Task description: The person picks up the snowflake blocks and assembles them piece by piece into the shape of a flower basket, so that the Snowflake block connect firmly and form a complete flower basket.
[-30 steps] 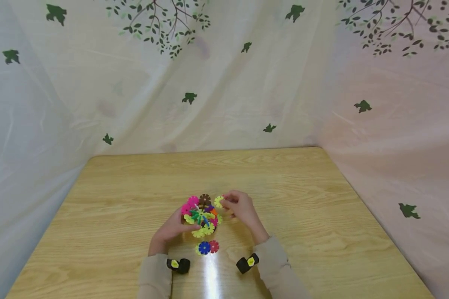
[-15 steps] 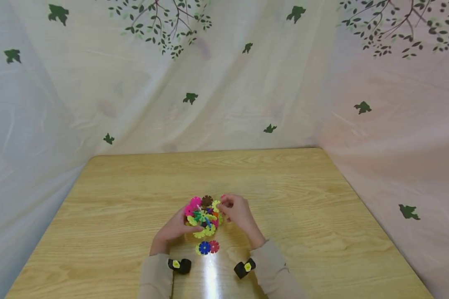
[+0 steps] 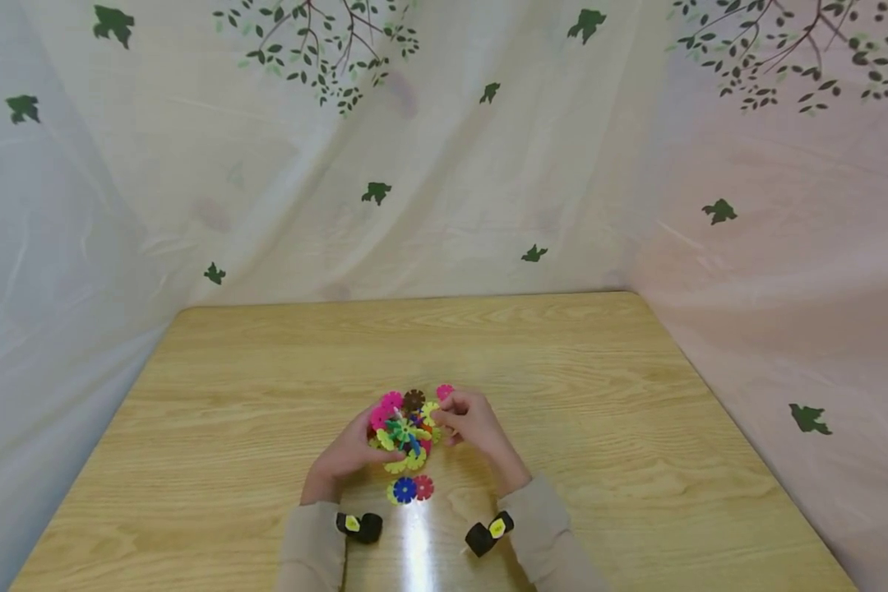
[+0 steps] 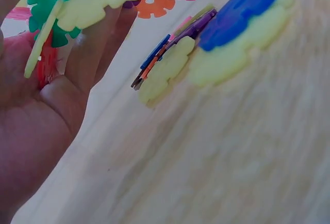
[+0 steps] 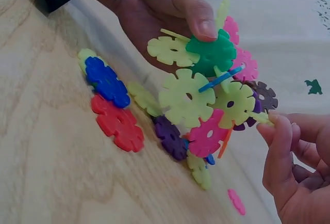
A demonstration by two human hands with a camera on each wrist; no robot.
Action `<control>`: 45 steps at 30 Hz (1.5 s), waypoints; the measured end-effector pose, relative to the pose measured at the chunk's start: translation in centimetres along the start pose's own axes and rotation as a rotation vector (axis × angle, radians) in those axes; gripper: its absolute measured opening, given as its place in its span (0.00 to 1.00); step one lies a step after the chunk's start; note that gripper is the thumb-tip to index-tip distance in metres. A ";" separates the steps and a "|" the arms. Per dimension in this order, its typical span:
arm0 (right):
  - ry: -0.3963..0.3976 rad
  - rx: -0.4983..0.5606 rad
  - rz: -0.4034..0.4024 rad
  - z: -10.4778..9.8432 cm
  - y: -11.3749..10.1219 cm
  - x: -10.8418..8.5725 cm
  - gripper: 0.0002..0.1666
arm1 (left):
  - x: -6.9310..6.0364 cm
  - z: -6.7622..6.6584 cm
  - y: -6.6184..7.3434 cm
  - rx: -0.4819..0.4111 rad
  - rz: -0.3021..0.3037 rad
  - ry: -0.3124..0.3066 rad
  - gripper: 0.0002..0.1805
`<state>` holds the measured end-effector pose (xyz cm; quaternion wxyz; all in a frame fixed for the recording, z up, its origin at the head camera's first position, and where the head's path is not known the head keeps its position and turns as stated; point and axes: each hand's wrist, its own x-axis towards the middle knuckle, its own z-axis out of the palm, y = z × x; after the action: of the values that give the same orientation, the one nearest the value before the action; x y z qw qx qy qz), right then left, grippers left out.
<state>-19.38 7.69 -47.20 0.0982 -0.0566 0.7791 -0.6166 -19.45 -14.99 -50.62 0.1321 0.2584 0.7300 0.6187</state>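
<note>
Head view: your left hand [image 3: 351,450] holds a cluster [image 3: 405,431] of notched, flower-shaped plastic discs, thumb across the near side, fingers wrapped behind. At the cluster's other side, your right hand [image 3: 475,423] pinches a pale yellow disc [image 3: 430,412] between thumb and forefinger. A blue disc [image 3: 404,491] and a red disc [image 3: 424,487] overlap on the counter [image 3: 562,370], nearer you than your left thumb. A pink disc [image 3: 445,391] lies just beyond your right fingers.

Left wrist view: your left fingers curve up behind the cluster, with a red piece [image 4: 47,66] against your palm and an orange disc [image 4: 154,4] past the fingertips. That steady cup seems right for this joining step; keep it firm but not squeezing, since thin slots probably slip under sideways load.

Right wrist view: your left thumb presses a green disc [image 5: 214,53], clamping the cluster. Your right fingertips are together on the pale yellow disc's outer edge; its free edge reaches the cluster below a brown disc [image 5: 264,97]. Whether slots have engaged cannot be told. To seat it well, match notch to notch, hold the discs crosswise, and push straight along the slot. Brace behind the receiving disc with your left fingers, so neighbouring joints take less strain.
</note>
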 end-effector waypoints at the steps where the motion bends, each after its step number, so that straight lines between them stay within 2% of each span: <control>1: 0.009 0.008 0.005 0.1 0.1 0.0 0.10 | 0.0 0.0 0.0 -0.003 -0.001 0.001 0.49; 8: 0.094 0.054 0.028 0.3 -0.1 -0.4 0.10 | 0.2 0.3 0.4 -0.039 -0.022 0.003 0.50; 14: 0.118 0.107 0.059 0.0 0.0 -0.4 0.12 | 0.3 0.3 0.3 -0.091 -0.017 -0.035 0.52; 22: 0.093 0.028 0.058 -0.9 0.0 0.1 0.13 | 0.2 0.2 0.2 -0.137 -0.019 -0.101 0.53; 27: 0.029 -0.025 0.032 -1.5 -0.3 0.5 0.15 | 0.2 0.1 0.1 -0.205 0.005 -0.157 0.51; 29: -0.009 -0.042 0.025 -1.7 -1.1 0.2 0.15 | 0.2 0.1 0.1 -0.227 0.009 -0.174 0.50; 34: -0.051 -0.088 0.006 -1.6 -1.5 0.4 0.15 | 0.2 -0.1 -0.1 -0.198 -0.028 -0.173 0.49; 38: -0.059 -0.095 0.000 -1.1 -0.9 1.0 0.15 | 0.2 -0.2 -0.2 -0.164 -0.044 -0.164 0.48; 45: -0.016 -0.068 0.027 -0.5 -0.7 1.0 0.13 | 0.1 -0.3 -0.2 -0.137 0.011 -0.163 0.43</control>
<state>-20.52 7.82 -46.45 0.1108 -0.0546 0.7994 -0.5879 -19.70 -15.21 -50.79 0.2051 0.3022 0.6716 0.6447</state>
